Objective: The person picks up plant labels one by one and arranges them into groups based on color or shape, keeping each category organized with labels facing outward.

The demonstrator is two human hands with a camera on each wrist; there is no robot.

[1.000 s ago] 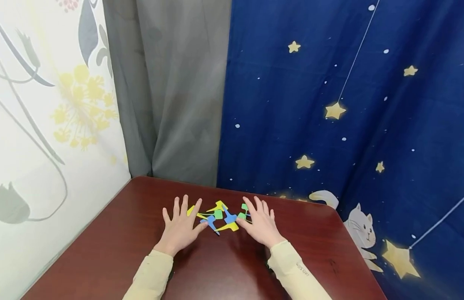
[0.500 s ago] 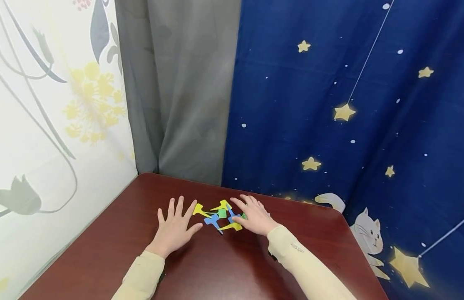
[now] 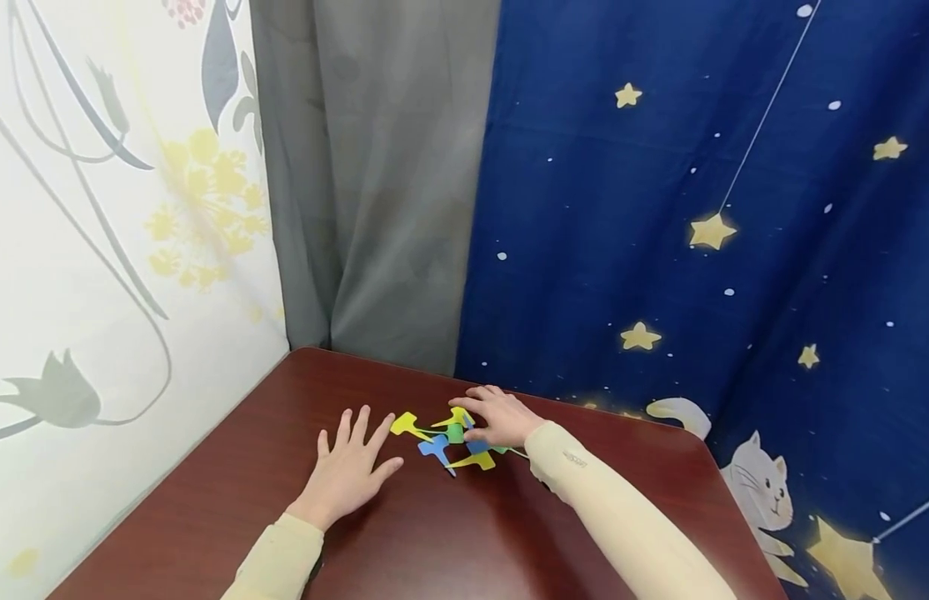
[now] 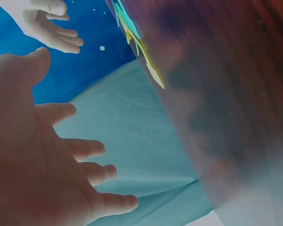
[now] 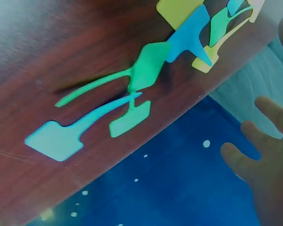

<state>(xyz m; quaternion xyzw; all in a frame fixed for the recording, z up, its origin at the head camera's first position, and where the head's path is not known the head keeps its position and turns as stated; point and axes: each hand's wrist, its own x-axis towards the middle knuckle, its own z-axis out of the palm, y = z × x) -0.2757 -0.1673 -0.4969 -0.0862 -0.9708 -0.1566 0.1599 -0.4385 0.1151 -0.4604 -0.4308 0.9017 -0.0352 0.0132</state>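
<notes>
A loose cluster of T-shaped plastic plant labels lies on the table, overlapping one another. In the head view a yellow label (image 3: 406, 423) is at its left end, with a blue label (image 3: 436, 447) and a green label (image 3: 455, 432) beside it. My right hand (image 3: 503, 418) hovers over the cluster's right part with fingers extended, hiding some labels. The right wrist view shows a green label (image 5: 150, 66) and a pale blue label (image 5: 54, 140) there. Left of the cluster, my left hand (image 3: 344, 479) is spread, palm down, holding nothing.
The dark red wooden table (image 3: 434, 542) has a glossy top. A grey curtain (image 3: 397, 208) and a blue star-patterned curtain (image 3: 584, 250) hang behind its far edge. A white flowered curtain (image 3: 134, 350) borders the left side.
My right hand has moved left across the labels, from their right end toward the middle. My left hand has drawn slightly away to their left. The head view has shifted a little.
</notes>
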